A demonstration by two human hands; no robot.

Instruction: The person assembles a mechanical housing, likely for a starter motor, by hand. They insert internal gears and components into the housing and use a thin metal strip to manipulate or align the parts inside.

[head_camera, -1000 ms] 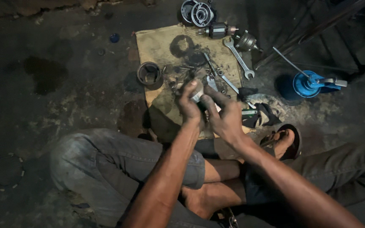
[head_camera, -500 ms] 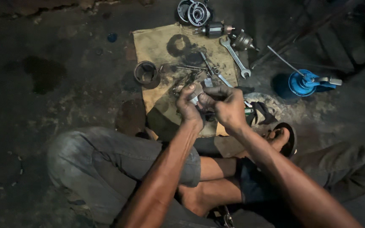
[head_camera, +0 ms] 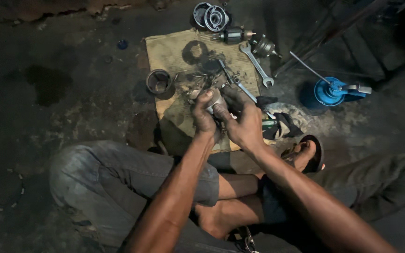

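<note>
- Nearest, the person sits cross-legged on the floor (head_camera: 48, 103), grey trousers at the knees, a sandalled foot (head_camera: 305, 154) to the right.
- The left hand (head_camera: 205, 115) and right hand (head_camera: 242, 122) meet over the cardboard sheet (head_camera: 174, 51); since 1 second ago they have drawn tighter together, the right hand now wrapped closer over the part.
- Both sets of fingers are curled and pinch a small metal part (head_camera: 215, 100) between them, held just above the cardboard; this reads as close fitting work on it.
- Just beyond lie loose small metal pieces and a dark metal ring (head_camera: 158, 80).
- Farther out: a spanner (head_camera: 255, 64), a motor armature (head_camera: 234, 35), round housings (head_camera: 212, 16), and a blue oil can (head_camera: 331, 91) at right.
</note>
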